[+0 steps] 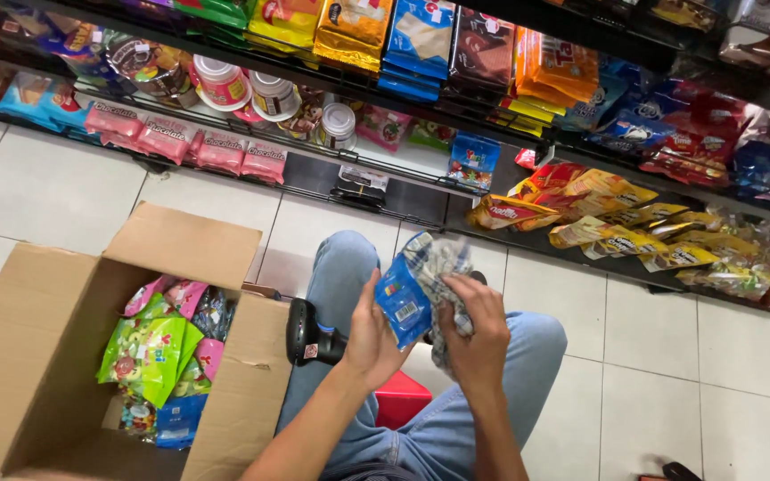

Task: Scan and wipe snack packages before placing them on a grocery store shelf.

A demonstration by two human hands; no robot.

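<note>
A blue snack packet (403, 303) is gripped by the left hand (370, 334), above the knees. A bundle of checked packets (443, 272) is clasped by the right hand (476, 334). A black scanner (307, 337) rests against the open cardboard box (37, 356) on the floor.

I note a floor of pale square tiles (64, 191). Directly on it: an open brown cardboard box (37, 356) at left, and the black wire shelf rack (376, 191) along the top, its lowest tier carrying pink and yellow snack packets.
</note>
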